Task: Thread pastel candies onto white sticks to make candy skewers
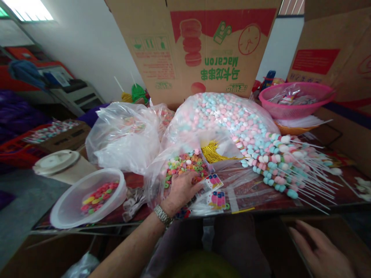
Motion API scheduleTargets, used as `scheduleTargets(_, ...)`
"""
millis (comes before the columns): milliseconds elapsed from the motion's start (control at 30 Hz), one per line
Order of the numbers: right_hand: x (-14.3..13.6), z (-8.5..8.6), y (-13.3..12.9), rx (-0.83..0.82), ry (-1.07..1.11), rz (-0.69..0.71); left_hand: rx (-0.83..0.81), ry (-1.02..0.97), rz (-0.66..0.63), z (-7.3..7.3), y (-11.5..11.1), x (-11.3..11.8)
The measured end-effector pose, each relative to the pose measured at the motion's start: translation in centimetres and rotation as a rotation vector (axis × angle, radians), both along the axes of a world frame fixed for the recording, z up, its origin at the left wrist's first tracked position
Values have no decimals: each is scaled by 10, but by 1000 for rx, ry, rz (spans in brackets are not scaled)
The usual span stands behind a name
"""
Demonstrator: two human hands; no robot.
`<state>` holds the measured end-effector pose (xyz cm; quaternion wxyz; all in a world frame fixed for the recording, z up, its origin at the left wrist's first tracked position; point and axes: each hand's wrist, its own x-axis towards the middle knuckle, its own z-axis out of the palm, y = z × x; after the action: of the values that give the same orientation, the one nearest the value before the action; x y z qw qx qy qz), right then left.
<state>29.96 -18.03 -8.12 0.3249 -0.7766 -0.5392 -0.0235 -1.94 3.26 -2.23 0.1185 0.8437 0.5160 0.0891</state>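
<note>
Obs.: L hand [181, 190] lies palm down at the near side of a clear bag of coloured ring sweets [185, 164], fingers extended, thumb beside the printed wrappers [217, 199]; underside hidden, so can't tell if anything is gripped. R hand [321, 247] low, near the edge of a cardboard box [333, 220] below the table; fingers slack and slightly parted, inner side not visible, so contents, if any, can't be confirmed.

Loc.: ring sweets centre of table, directly under/ahead of L fingers; wrappers just R of the thumb, toward the table edge; gold ties [214, 151] behind, on the bag; skewered sweets [278, 162] to R, bare sticks pointing R and toward the edge; white bowl [59, 216] w/ a few sweets to L.

Recs. (judgement): lift by fingertips, not a full-hand sweep, as loose rings would likely scatter; take film by one corner, else layers may cling; hold wristwatch [163, 216] clear of the bag mouth, snag risk; leave room R, since a knocked stick could roll off the edge.
</note>
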Motion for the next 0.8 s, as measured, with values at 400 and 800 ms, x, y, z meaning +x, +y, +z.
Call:
scheduleTargets(400, -143, 28, 140, -65, -204, 503, 178, -55, -171, 15, -2, -15)
scheduleTargets(800, -132, 30, 155, 114, -113, 453, 137, 20, -279, 33, -5, -7)
